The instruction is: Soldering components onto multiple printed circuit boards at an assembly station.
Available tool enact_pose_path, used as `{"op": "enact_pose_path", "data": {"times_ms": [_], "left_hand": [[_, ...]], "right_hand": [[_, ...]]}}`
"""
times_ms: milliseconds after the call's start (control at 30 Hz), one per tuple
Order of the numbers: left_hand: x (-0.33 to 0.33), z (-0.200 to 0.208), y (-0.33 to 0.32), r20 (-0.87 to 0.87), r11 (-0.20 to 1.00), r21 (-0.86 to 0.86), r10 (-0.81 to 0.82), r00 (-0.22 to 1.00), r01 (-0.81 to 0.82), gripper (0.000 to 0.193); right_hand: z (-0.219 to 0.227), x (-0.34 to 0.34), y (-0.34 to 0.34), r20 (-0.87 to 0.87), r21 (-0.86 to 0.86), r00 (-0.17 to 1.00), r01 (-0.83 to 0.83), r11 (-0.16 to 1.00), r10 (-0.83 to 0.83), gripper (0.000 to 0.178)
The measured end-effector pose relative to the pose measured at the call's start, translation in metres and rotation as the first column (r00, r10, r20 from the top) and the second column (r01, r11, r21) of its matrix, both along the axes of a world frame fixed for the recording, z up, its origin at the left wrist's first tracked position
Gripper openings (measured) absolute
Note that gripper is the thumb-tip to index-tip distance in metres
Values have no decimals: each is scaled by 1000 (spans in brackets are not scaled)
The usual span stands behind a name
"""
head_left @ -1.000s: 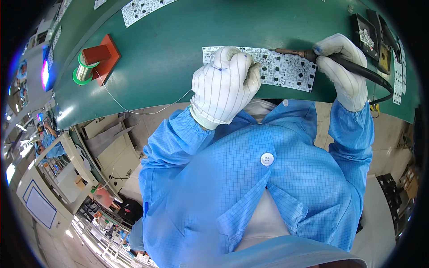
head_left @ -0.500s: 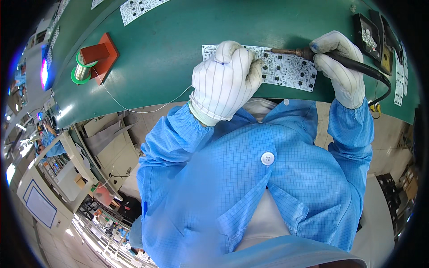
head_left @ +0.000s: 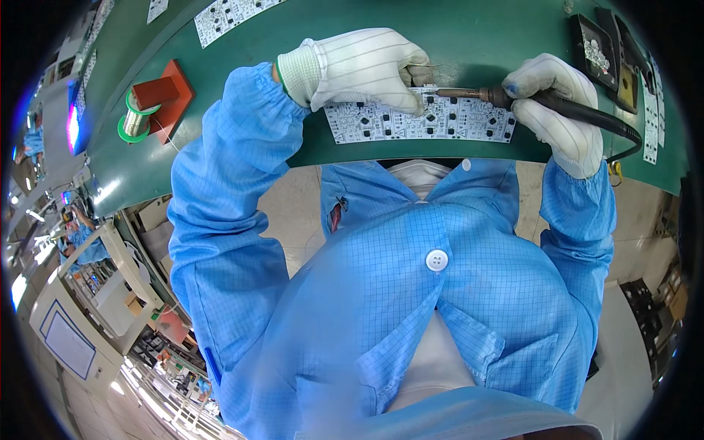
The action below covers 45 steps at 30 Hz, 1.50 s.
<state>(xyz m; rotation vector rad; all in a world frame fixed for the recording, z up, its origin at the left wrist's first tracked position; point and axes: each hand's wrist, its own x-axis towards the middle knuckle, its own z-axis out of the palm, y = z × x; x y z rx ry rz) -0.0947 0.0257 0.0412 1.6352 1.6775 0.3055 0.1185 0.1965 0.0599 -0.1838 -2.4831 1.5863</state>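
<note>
My left hand (head_left: 367, 70), in a white striped glove, reaches over the upper edge of a white circuit board (head_left: 469, 125) from the left. Its fingers are closed in a pinch, and a thin strand of solder wire (head_left: 431, 66) shows at the fingertips. In my right gloved hand (head_left: 561, 110) is a soldering iron (head_left: 469, 94), held like a pen. The iron's tip lies over the board's upper edge, just beside my left fingertips; whether it touches cannot be made out. The board lies flat near the table's front edge.
On the green table (head_left: 242, 110), a red stand (head_left: 176, 95) carries a solder spool (head_left: 137, 117) at left. More circuit boards (head_left: 227, 18) lie at the far left, others (head_left: 650, 121) at right. A black tray (head_left: 595, 55) of small pale parts stands at the far right, near the iron's cable (head_left: 623, 128).
My left hand has moved away from me and turned sideways, its forearm swinging out left. The board has shifted slightly and turned straighter. The iron stays in my right hand, almost unmoved.
</note>
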Motion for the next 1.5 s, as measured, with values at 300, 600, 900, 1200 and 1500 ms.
{"op": "enact_pose_path", "data": {"times_ms": [300, 600, 900, 1200, 1500], "left_hand": [[1, -1, -3, 43, 998, 53, 22, 999, -24, 38], [2, 1, -5, 75, 998, 21, 50, 996, -52, 39], [28, 19, -23, -37, 965, 241, 121, 992, -108, 26], [72, 29, -54, -283, 903, 425, 202, 938, -66, 13], [51, 61, -84, -50, 849, 399, 396, 917, -345, 12]], "right_hand": [[7, 2, 1, -116, 100, 991, -55, 994, 66, 21], [11, 8, 1, -89, 123, 995, -43, 991, 54, 20], [-9, 56, 9, -318, -98, 685, 664, 741, -655, 13], [-62, 78, 29, -477, -7, 491, 827, 562, -729, 18], [-36, 54, 28, -452, -91, 536, 768, 634, -713, 22]]}}
